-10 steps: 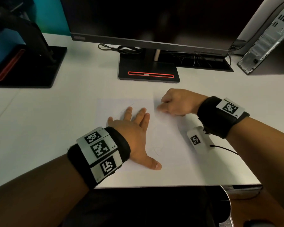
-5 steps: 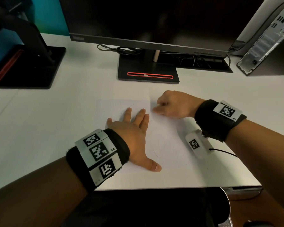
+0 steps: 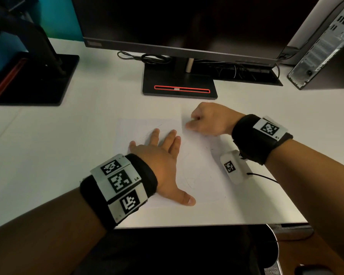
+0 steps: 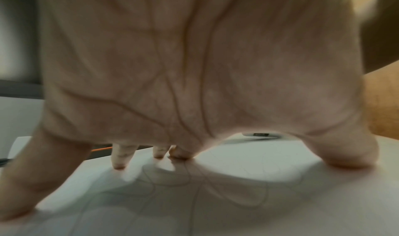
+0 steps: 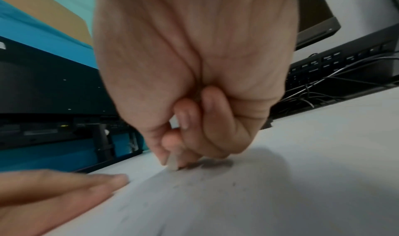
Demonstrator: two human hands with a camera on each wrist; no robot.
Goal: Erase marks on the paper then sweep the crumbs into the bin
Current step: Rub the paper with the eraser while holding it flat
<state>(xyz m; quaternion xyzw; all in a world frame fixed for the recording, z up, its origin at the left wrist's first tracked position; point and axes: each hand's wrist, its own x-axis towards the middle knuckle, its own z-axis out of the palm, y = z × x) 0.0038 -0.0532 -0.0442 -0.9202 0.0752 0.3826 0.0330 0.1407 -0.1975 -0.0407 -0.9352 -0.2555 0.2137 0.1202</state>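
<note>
You're seeing "L4" printed small on the left wrist band's white marker plate [image 3: 118, 180], next to the black-and-white square codes. Right wrist band's marker plate [image 3: 270, 128] is showing a tiny char at its corner, too small to read. Monitor bezel [image 3: 94, 43] is carrying a brand logo at lower left, illegible. Keyboard keys [image 5: 330, 58] have legends, too blurry.

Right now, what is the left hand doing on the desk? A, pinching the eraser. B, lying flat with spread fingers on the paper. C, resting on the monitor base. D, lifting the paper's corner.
B: the left hand lies palm down, fingers spread, on the paper, while the right hand pinches the small eraser against the sheet's far edge.
</note>
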